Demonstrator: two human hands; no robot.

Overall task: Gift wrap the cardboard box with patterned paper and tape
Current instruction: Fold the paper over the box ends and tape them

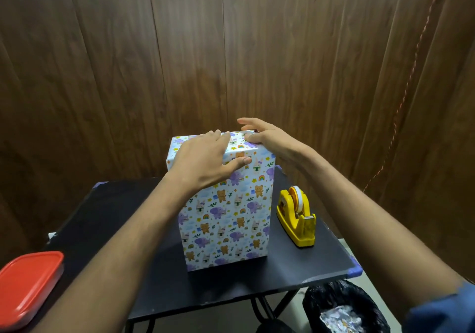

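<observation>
1. There was one view only, from the camera I wore on my head, so no second view shared the scene.
2. It looked forward and down over my forearms at the black surface (128, 230), with the wooden wall (231, 50) filling the upper half.
3. It sat close: my hands reached out just below mid-frame, the left hand (205, 163) and right hand (264, 137) near the centre.
4. The wide lens bent the wall's boards outward toward the edges.
</observation>
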